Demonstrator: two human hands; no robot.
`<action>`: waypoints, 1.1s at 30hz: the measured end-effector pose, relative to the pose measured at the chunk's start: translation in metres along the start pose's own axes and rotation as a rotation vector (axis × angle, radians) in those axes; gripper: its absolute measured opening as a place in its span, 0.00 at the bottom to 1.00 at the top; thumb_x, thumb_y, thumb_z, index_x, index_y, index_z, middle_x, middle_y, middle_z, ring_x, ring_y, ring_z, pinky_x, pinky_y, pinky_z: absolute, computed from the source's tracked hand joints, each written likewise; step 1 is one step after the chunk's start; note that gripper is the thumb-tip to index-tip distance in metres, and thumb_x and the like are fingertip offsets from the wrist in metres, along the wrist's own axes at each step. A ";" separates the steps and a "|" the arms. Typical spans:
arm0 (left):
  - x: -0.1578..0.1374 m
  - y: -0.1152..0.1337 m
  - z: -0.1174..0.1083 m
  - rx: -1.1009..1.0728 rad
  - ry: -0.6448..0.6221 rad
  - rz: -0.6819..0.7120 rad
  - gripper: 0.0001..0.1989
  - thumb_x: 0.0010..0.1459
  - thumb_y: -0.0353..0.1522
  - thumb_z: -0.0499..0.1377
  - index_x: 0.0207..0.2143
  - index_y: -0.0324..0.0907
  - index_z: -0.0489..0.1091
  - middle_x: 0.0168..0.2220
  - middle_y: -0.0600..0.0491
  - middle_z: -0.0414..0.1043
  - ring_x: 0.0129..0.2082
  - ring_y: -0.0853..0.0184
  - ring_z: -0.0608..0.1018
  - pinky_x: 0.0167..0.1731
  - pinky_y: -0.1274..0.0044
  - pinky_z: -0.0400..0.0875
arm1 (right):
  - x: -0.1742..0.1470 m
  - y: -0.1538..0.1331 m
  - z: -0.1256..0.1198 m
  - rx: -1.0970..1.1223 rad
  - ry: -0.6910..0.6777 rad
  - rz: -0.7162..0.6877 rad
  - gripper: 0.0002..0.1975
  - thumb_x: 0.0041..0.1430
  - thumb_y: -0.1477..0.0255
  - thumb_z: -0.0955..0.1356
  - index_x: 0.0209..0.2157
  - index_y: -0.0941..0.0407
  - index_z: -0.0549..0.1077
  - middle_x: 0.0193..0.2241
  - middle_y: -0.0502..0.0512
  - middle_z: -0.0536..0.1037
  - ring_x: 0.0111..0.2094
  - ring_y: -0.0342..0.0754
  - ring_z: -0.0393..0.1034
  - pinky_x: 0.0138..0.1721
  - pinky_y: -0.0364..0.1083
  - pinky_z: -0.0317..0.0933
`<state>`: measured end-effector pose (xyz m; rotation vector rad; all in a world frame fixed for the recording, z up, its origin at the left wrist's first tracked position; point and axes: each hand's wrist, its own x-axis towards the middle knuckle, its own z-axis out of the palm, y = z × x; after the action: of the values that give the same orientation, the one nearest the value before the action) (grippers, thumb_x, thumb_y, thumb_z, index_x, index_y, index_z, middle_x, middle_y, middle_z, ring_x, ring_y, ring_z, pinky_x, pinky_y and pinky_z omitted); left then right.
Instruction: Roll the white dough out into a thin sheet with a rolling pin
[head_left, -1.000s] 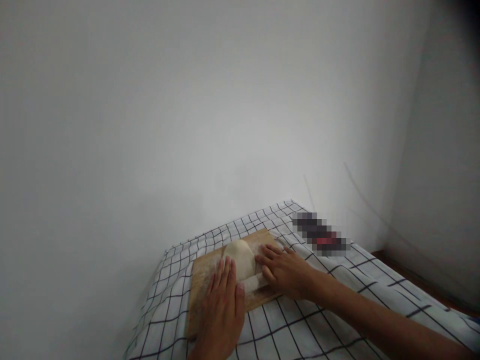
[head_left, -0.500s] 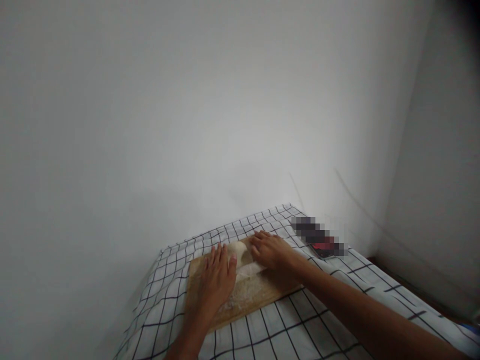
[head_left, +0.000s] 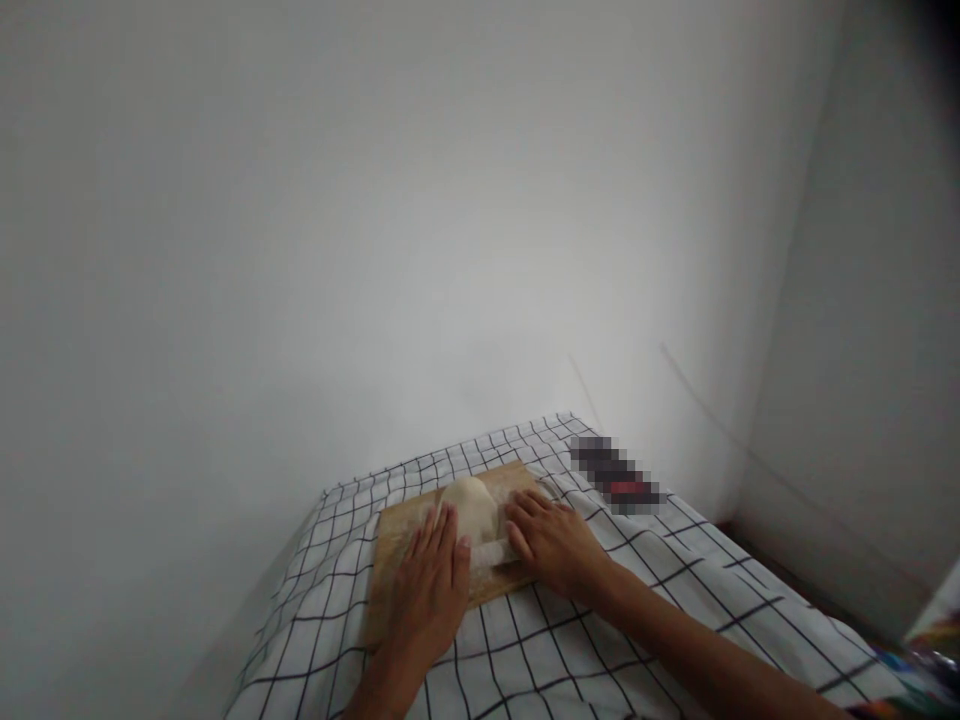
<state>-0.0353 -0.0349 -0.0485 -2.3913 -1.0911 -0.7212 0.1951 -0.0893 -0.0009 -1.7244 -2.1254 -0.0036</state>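
A pale rolling pin (head_left: 491, 553) lies across the near part of a piece of white dough (head_left: 469, 500) on a floured wooden board (head_left: 394, 520). My left hand (head_left: 435, 570) rests flat over the pin's left end, fingers stretched forward and covering it. Over the other end lies my right hand (head_left: 555, 540), palm down, with the fingers reaching forward and the thumb beside the pin. Only the middle of the pin shows between the hands. The dough's far edge is rounded and uncovered.
A white cloth with dark grid lines (head_left: 330, 570) covers the table under the board. A blurred-out dark and red item (head_left: 615, 475) lies on the cloth to the right. White walls (head_left: 450, 250) rise behind and at the right. Something colourful (head_left: 930, 650) shows at the lower right edge.
The rolling pin and both hands have come nearer to me over the dough, the right hand most plainly. More of the dough's far part now shows. The view has shifted slightly.
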 end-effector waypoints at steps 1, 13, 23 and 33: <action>-0.003 0.001 -0.001 -0.003 -0.003 0.002 0.28 0.74 0.32 0.44 0.73 0.38 0.47 0.69 0.41 0.62 0.70 0.54 0.63 0.62 0.56 0.69 | -0.004 -0.002 -0.001 0.001 0.002 -0.003 0.19 0.74 0.65 0.56 0.51 0.56 0.74 0.58 0.62 0.74 0.60 0.56 0.66 0.56 0.55 0.63; -0.048 0.024 -0.034 0.056 0.090 0.087 0.33 0.72 0.32 0.47 0.75 0.42 0.39 0.69 0.47 0.61 0.69 0.58 0.64 0.61 0.61 0.70 | -0.055 -0.015 0.008 0.025 0.082 -0.062 0.14 0.74 0.65 0.60 0.51 0.51 0.73 0.57 0.58 0.76 0.57 0.58 0.68 0.58 0.59 0.59; -0.036 -0.004 -0.009 0.095 0.115 0.019 0.28 0.72 0.35 0.49 0.71 0.43 0.51 0.68 0.42 0.64 0.68 0.52 0.67 0.60 0.54 0.70 | -0.017 -0.011 -0.013 -0.030 0.013 -0.040 0.21 0.72 0.55 0.61 0.37 0.54 0.77 0.38 0.57 0.81 0.40 0.54 0.78 0.39 0.48 0.66; 0.030 -0.053 0.026 0.154 -0.109 -0.107 0.25 0.72 0.34 0.45 0.65 0.32 0.62 0.65 0.32 0.66 0.64 0.47 0.71 0.58 0.53 0.72 | 0.046 0.004 0.006 -0.119 -0.025 0.103 0.22 0.72 0.65 0.57 0.59 0.57 0.71 0.54 0.69 0.77 0.49 0.60 0.76 0.47 0.54 0.66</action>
<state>-0.0525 0.0281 -0.0427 -2.2784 -1.2791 -0.5258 0.1899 -0.0434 0.0072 -1.9102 -2.0893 -0.0808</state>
